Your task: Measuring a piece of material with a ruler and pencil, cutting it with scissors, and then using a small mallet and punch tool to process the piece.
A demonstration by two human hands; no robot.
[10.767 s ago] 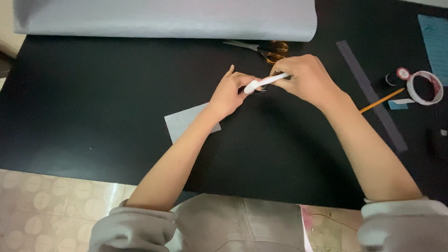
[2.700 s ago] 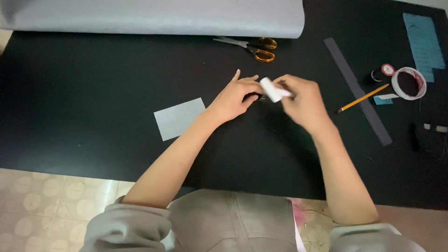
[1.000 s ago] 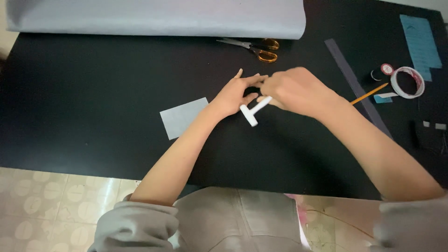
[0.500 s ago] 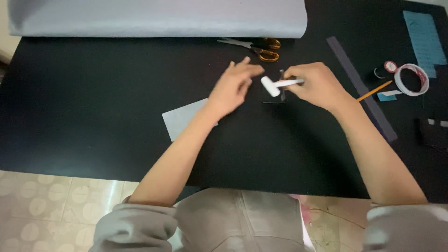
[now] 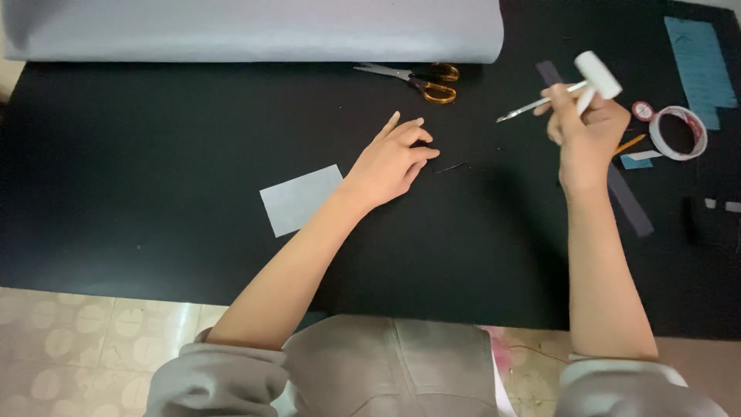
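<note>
**Reader:** Hands first, please. Where are they, and what do they hold?

**Describer:** Right hand (image 5: 584,131) sits raised in the upper right of the frame, fingers clenched around two things at once: a small white mallet (image 5: 598,75), whose head pokes above the fist toward the top right, and a thin metal awl (image 5: 535,106). The left hand (image 5: 391,161) lies near the centre of the frame on the black table (image 5: 154,139), fingers loose and lightly curled, grasping nothing.

**Reader:** Which way does the awl run?

**Describer:** Its long axis slants from the fist down and to the left, with the tip pointing toward the centre of the frame. The tip is in the air, well apart from the left hand.

**Reader:** What lies between the two hands?

**Describer:** A thin dark sliver (image 5: 449,166) rests on the table just right of the left fingertips. It is too small to identify. The left hand is far nearer to it than the right.

**Reader:** Anything else nearby?

**Describer:** A pale grey rectangle of material (image 5: 299,199) lies beside the left wrist, at its left. Orange-handled scissors (image 5: 421,79) lie above the left hand, beside a long grey roll (image 5: 255,31) along the top edge.
</note>
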